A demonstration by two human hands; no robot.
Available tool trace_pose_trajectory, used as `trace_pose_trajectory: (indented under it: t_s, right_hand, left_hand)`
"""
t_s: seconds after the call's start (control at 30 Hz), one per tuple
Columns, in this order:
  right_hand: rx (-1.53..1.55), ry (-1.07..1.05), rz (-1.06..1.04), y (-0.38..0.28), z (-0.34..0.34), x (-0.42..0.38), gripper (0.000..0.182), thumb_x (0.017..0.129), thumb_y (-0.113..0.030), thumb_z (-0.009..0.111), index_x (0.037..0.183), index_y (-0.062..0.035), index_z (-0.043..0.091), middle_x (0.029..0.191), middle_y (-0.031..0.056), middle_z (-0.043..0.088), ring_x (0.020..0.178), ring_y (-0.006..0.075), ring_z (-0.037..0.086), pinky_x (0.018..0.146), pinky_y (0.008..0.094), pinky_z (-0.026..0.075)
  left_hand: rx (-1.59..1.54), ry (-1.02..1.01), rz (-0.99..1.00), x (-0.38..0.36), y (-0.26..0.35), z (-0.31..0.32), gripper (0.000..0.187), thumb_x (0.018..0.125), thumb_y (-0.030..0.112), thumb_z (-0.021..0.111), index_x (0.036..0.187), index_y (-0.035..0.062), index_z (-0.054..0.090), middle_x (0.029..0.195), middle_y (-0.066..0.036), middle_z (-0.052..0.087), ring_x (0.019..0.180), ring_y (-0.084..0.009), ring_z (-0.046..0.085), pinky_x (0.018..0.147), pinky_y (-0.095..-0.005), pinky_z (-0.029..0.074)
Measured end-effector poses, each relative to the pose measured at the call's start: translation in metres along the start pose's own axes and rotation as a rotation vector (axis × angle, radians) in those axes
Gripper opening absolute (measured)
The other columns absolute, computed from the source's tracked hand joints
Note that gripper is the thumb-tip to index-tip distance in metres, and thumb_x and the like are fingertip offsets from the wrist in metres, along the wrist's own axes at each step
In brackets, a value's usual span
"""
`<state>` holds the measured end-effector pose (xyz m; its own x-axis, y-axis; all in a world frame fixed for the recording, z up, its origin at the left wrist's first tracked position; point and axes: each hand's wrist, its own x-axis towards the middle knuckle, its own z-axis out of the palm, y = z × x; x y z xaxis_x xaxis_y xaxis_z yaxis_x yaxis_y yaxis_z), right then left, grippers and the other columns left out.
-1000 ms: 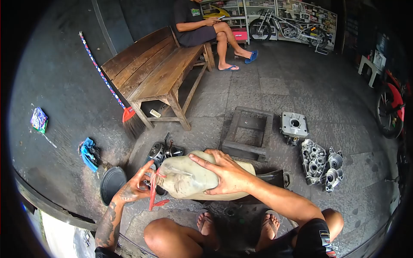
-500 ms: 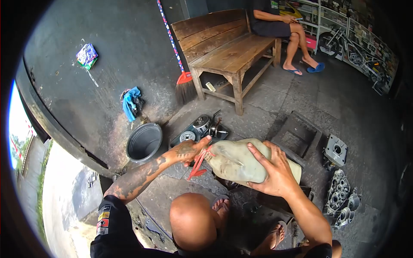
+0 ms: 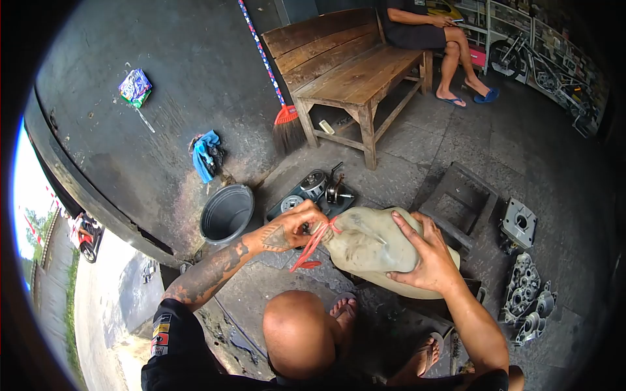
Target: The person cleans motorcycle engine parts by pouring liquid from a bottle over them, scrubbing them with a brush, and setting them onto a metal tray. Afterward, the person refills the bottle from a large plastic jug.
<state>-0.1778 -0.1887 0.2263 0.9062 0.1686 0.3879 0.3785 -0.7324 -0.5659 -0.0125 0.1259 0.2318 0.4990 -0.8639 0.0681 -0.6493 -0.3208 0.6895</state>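
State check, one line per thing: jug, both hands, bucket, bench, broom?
jug: on its side, held off the floor
red strap: hanging loose at the neck
left hand: closed around the jug's neck
right hand: spread flat on the jug
bucket: upright
bench: upright
broom: propped beside the bench

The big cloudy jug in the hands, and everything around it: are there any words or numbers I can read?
None can be read.
Jug: no label shows.
Sleeve patches: coloured marks, too blurred to read.
Packet on the dark slope: print too small.
Shop shelves behind the seated person: signs too small and blurred.
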Motion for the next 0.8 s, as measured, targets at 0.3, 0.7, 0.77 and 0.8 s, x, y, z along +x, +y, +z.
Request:
trace_pose_trajectory:
  t_s: [0.3,0.7,0.77,0.8]
  right_hand:
    - [0.088,0.12,-0.156,0.006,0.02,0.01,0.115,0.051,-0.039,0.086,0.148,-0.0033,0.035,0.137,0.026,0.042,0.124,0.0449,0.045,0.101,0.0539,0.039]
    - [0.327,-0.028,-0.227,0.02,0.08,0.064,0.112,0.066,-0.053,0.081,0.15,0.0002,0.029,0.156,0.0224,0.028,0.142,0.0386,0.03,0.113,0.0498,0.027]
    - [0.372,-0.037,-0.199,0.009,0.085,0.07,0.112,0.066,-0.052,0.081,0.15,0.0005,0.029,0.157,0.0216,0.027,0.143,0.0376,0.029,0.114,0.0496,0.026]
    - [0.288,-0.041,-0.233,0.01,0.086,0.073,0.113,0.065,-0.053,0.082,0.15,0.0007,0.029,0.157,0.0219,0.027,0.143,0.0375,0.029,0.114,0.0491,0.026]
  left_hand:
    - [0.084,0.186,-0.275,-0.012,0.027,-0.008,0.048,0.098,0.05,0.053,0.092,0.002,0.05,0.074,-0.014,0.059,0.067,-0.0339,0.058,0.066,-0.042,0.046]
    - [0.211,0.345,-0.073,-0.1,0.002,-0.033,0.046,0.092,0.024,0.063,0.129,0.005,0.045,0.12,-0.018,0.045,0.11,-0.0405,0.055,0.089,-0.049,0.048]
    - [0.252,0.394,-0.048,-0.107,0.001,-0.028,0.043,0.093,0.023,0.061,0.128,0.0055,0.044,0.117,-0.019,0.046,0.103,-0.0407,0.057,0.086,-0.0496,0.05]
    - [0.257,0.476,-0.154,-0.11,0.0,-0.025,0.042,0.094,0.029,0.059,0.124,0.0033,0.046,0.111,-0.02,0.051,0.099,-0.0412,0.06,0.083,-0.0495,0.05]
